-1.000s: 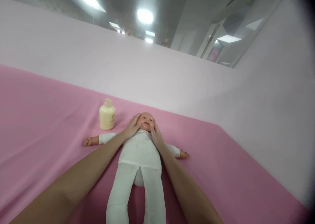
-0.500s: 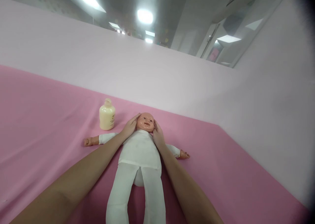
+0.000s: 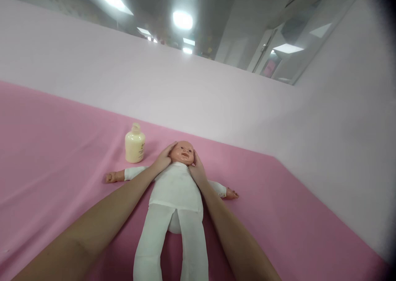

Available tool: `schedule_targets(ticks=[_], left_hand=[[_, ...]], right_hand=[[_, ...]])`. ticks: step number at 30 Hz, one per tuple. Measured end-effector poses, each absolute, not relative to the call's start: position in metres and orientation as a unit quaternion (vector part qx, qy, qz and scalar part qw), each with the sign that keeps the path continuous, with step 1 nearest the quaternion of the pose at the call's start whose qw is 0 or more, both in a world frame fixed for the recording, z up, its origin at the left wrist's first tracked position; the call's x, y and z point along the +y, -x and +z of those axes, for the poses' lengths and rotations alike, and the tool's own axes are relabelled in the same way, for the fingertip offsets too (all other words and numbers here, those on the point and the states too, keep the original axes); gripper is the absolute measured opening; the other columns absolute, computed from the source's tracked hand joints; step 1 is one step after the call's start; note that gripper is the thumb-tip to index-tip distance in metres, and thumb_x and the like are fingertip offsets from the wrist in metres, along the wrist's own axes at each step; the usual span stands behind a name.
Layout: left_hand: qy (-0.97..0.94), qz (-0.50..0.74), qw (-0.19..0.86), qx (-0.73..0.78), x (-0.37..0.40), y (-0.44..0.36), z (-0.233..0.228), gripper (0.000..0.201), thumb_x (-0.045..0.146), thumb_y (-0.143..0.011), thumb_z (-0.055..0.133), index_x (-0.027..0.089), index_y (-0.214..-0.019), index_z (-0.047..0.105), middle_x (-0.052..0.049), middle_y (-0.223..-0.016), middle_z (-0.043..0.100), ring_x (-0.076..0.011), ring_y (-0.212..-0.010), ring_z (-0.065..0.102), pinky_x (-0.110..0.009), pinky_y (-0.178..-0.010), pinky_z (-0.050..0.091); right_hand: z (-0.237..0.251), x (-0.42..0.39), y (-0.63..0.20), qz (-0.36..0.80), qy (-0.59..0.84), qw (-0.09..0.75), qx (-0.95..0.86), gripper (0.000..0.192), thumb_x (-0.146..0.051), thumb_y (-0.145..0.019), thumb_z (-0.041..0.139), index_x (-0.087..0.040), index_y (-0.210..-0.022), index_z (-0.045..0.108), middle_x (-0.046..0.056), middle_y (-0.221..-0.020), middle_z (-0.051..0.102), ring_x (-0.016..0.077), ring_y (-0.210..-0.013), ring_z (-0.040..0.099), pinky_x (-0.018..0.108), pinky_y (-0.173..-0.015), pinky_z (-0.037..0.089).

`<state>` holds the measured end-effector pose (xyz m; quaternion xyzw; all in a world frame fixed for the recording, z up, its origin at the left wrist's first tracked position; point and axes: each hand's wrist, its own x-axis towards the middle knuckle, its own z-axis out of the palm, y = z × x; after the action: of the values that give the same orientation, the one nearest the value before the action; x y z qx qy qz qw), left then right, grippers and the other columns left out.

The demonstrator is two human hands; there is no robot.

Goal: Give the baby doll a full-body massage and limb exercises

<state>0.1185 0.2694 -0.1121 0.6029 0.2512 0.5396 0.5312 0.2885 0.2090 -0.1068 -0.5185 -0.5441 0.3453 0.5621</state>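
Note:
A baby doll [image 3: 175, 190] in a white suit lies on its back on the pink cloth, arms spread, legs pointing toward me. Its head [image 3: 184, 152] faces up. My left hand [image 3: 163, 158] cups the left side of the head, fingers curved along it. On the other side my right hand [image 3: 196, 167] presses against the cheek and neck. Both hands hold the head between them.
A cream lotion bottle [image 3: 135, 145] stands upright just left of the doll's head. The pink cloth [image 3: 55, 149] covers the surface up to a pale pink wall [image 3: 192, 91] behind and on the right.
My fingers have slid off the doll's face outward to the sides of its head, uncovering the cheeks. The doll and the bottle have stayed where they were.

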Motion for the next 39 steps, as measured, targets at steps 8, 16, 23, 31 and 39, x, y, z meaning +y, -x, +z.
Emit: schedule_targets(ticks=[8,16,23,31,39], left_hand=[[-0.612,0.573,0.447,0.311,0.264,-0.116,-0.098,0.038,0.032,-0.091,0.045,0.017,-0.121,0.062,-0.01,-0.135,0.061,-0.0234,-0.133,0.05,-0.042,-0.116,0.035],[-0.706,0.51,0.356,0.339,0.261,-0.114,-0.101,0.059,0.05,-0.092,0.05,0.019,-0.142,0.045,-0.012,-0.151,0.044,-0.025,-0.144,0.035,-0.041,-0.122,0.023],[-0.737,0.481,0.311,0.359,0.265,-0.116,-0.111,0.074,0.054,-0.088,0.053,0.016,-0.15,0.034,-0.016,-0.156,0.036,-0.0312,-0.147,0.027,-0.049,-0.123,0.018],[-0.784,0.498,0.213,0.303,0.258,-0.114,-0.106,0.055,0.045,-0.097,0.04,0.019,-0.146,0.043,-0.013,-0.159,0.031,-0.0264,-0.148,0.026,-0.047,-0.123,0.018],[-0.791,0.481,0.236,0.297,0.262,-0.113,-0.104,0.052,0.046,-0.093,0.048,0.024,-0.14,0.052,-0.009,-0.159,0.035,-0.0264,-0.149,0.025,-0.048,-0.123,0.016]], right_hand=[[-0.101,0.207,-0.289,0.35,0.536,0.571,-0.514,0.064,-0.042,-0.086,0.054,-0.028,-0.147,0.043,0.003,-0.149,0.05,0.0256,-0.131,0.054,0.047,-0.107,0.048],[-0.093,0.198,-0.283,0.389,0.533,0.573,-0.487,0.066,-0.058,-0.091,0.044,-0.029,-0.15,0.038,0.002,-0.156,0.039,0.0257,-0.139,0.046,0.046,-0.107,0.048],[-0.085,0.188,-0.278,0.317,0.569,0.501,-0.57,0.088,-0.064,-0.084,0.057,-0.026,-0.156,0.023,0.002,-0.163,0.022,0.0216,-0.152,0.019,0.042,-0.126,0.011],[-0.083,0.189,-0.279,0.263,0.509,0.487,-0.659,0.072,-0.067,-0.091,0.044,-0.031,-0.152,0.032,-0.003,-0.166,0.009,0.0181,-0.154,0.0,0.043,-0.125,0.001],[-0.085,0.192,-0.278,0.268,0.517,0.51,-0.633,0.067,-0.064,-0.09,0.046,-0.033,-0.15,0.038,-0.004,-0.164,0.021,0.0183,-0.154,-0.001,0.045,-0.125,-0.004]])
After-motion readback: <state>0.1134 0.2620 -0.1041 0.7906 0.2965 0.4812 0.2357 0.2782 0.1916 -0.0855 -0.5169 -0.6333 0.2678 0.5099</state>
